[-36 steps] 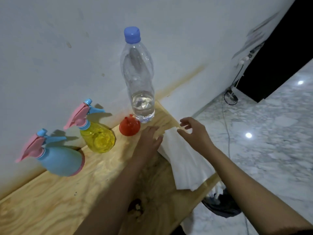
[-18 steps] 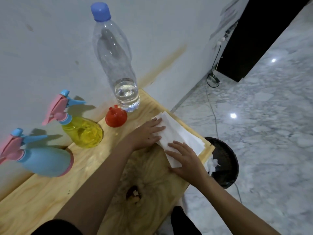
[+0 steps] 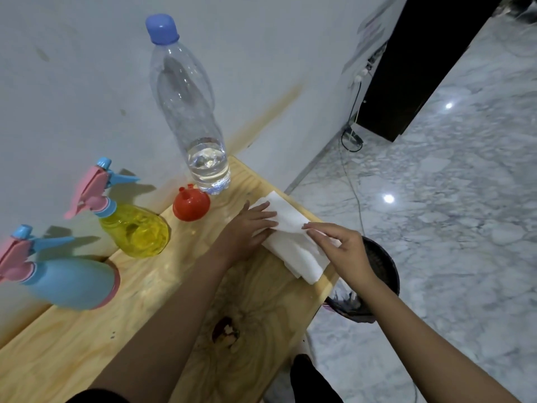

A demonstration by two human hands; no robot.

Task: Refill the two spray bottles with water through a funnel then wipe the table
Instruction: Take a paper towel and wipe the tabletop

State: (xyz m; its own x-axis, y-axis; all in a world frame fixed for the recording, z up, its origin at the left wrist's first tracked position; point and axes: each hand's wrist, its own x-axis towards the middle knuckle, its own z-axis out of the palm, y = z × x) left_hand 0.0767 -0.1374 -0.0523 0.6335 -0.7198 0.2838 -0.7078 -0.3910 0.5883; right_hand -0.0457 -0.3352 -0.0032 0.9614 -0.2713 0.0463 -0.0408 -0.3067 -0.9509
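Fingers [image 3: 260,214] of the left hand [image 3: 247,231] lie flat on the paper towel [image 3: 293,251]; the right hand [image 3: 345,251] pinches its fold. On the table [image 3: 145,315], left of the water bottle [image 3: 189,112] — blue spray bottle [image 3: 69,283], yellow spray bottle [image 3: 136,231]; towel in front, funnel [image 3: 191,203] just beside.

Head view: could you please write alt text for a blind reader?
The left hand presses a white paper towel onto a wooden table; the right hand pinches its edge. Behind are a water bottle, a red funnel, a yellow spray bottle and a blue spray bottle.
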